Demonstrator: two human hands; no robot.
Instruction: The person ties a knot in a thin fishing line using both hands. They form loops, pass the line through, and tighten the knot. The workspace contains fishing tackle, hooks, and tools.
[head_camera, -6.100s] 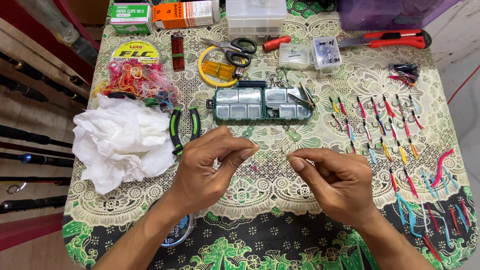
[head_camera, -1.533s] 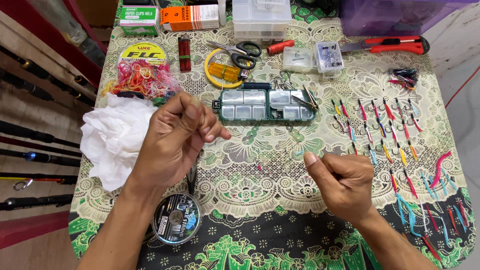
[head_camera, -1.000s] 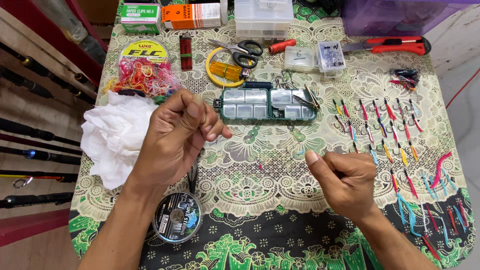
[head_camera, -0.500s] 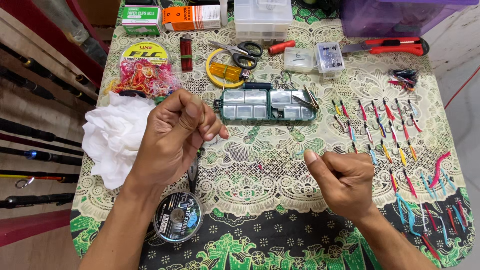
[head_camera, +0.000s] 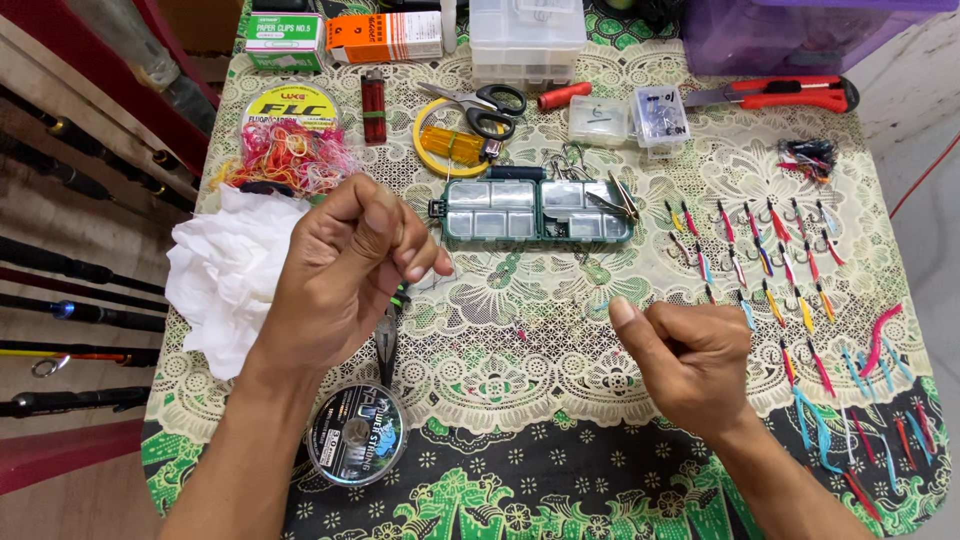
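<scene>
**Two hands pinched apart above a table of fishing gear**

The left hand is raised over the patterned tablecloth, fingers curled in and thumb pressed to the fingertips in a tight pinch. The right hand sits lower and well apart from it, closed into a loose fist with the thumb up. Whatever they grip is too thin to see; a fishing line between them cannot be made out.

A spool of line lies just below the left wrist, with pliers partly hidden under that hand. White tissue is bunched to the left. A green tackle box sits beyond the hands, scissors behind it, and rows of coloured lures lie to the right.
</scene>
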